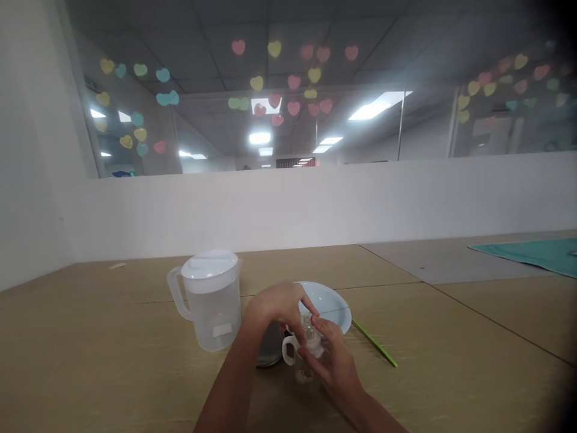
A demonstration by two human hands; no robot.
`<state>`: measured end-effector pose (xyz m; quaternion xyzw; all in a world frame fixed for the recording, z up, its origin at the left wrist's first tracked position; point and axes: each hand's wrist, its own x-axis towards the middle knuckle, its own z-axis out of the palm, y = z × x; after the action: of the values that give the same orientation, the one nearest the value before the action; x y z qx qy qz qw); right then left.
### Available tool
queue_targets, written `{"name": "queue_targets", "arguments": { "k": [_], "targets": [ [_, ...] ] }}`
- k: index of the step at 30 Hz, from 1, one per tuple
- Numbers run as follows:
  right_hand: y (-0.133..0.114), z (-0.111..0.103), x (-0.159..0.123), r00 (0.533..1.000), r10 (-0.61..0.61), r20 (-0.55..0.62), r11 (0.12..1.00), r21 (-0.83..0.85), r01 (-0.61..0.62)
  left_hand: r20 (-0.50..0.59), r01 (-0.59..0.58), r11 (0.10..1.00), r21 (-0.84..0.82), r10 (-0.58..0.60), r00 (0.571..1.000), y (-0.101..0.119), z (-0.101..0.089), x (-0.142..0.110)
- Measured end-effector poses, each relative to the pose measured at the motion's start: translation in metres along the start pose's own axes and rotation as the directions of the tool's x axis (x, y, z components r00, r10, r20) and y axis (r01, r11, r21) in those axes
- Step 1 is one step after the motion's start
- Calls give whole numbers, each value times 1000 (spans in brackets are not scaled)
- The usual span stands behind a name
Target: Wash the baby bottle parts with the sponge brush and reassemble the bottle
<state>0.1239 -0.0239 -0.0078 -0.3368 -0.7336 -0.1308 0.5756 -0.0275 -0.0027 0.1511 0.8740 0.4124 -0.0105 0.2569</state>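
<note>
A baby bottle point(303, 374) with a white side handle and a clear, teat-shaped top stands upright on the table in front of me. From above, my left hand point(280, 305) curves over it, thumb and fingers closed about its upper part. On the other side, my right hand point(336, 356) has its fingers and thumb against the collar and clear top. Between the two hands, part of the bottle is covered. Behind them lies a pale blue-white plate point(340, 300), partly hidden by my left hand. A dark round object point(270, 349) shows beneath my left wrist, mostly covered.
A translucent lidded pitcher point(214, 313) stands to the left. A thin green stick point(374, 343) lies right of the plate. At the far right is a teal cloth point(536, 254). A white wall point(293, 210) under a window bounds the table's back.
</note>
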Motion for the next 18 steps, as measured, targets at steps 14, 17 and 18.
{"name": "queue_targets", "arguments": {
  "k": [14,17,18],
  "targets": [
    [-8,-5,-4,936,316,152,949,-71,-309,-110,-46,985,167,65,992,2,6,-1],
    [-11,-6,-1,857,466,220,877,16,-480,-188,-69,973,220,111,976,4,9,-1],
    [-12,-7,0,834,499,236,850,53,-524,-210,-77,970,231,127,969,5,9,-1]
  ]
}}
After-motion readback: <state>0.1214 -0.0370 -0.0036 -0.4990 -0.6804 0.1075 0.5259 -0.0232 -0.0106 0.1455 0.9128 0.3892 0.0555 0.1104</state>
